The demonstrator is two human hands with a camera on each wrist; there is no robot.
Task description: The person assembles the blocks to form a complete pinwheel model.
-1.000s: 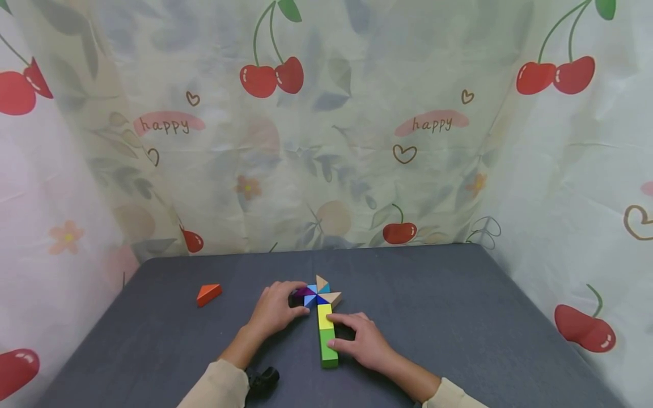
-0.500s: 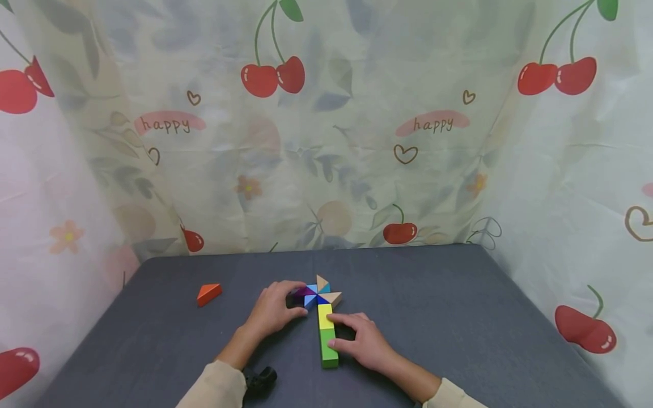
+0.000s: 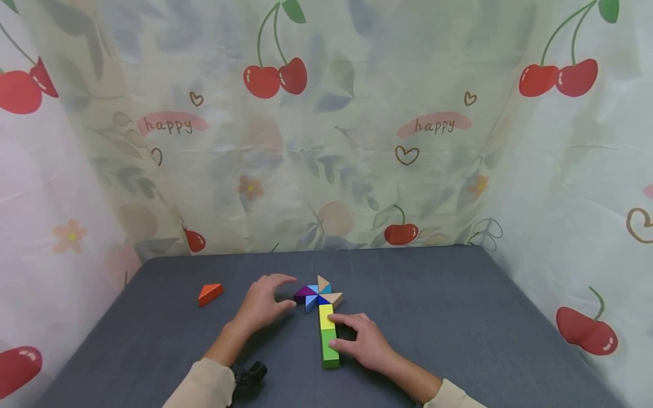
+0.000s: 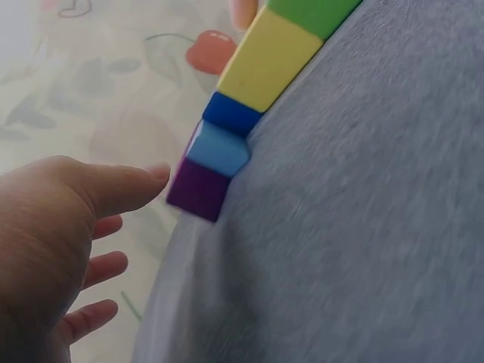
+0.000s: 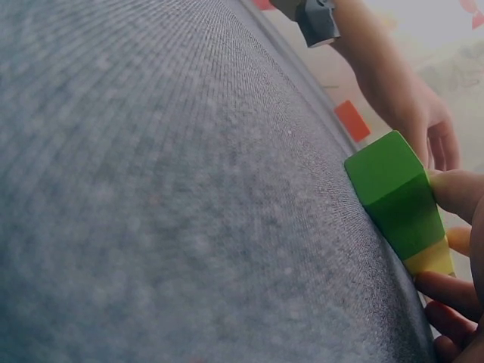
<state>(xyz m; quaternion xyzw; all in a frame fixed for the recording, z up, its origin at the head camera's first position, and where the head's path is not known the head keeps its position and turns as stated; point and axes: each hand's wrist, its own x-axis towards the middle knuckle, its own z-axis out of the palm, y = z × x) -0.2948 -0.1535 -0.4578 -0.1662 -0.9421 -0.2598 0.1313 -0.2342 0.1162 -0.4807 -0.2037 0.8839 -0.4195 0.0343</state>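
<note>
Several triangular blocks, in purple (image 3: 303,293), blues and bare wood (image 3: 334,298), lie together as a pinwheel in the head view. Below it run a yellow block (image 3: 326,315) and a green block (image 3: 329,352) in a straight line, like a stem. My left hand (image 3: 262,302) is just left of the purple block, thumb and fingers spread apart with nothing between them. In the left wrist view, the thumb (image 4: 128,185) points at the purple block's end. My right hand (image 3: 366,340) touches the stem from the right, index finger at the yellow block and thumb at the green one.
An orange-red triangular block (image 3: 210,294) lies apart on the left of the dark grey tabletop (image 3: 433,300). A patterned curtain (image 3: 326,141) encloses the back and sides. A black device (image 3: 250,375) sits at the left wrist.
My left hand has let go of the purple block and drawn back to the left, leaving that block fully in sight. The right hand and the blocks have stayed in place.
</note>
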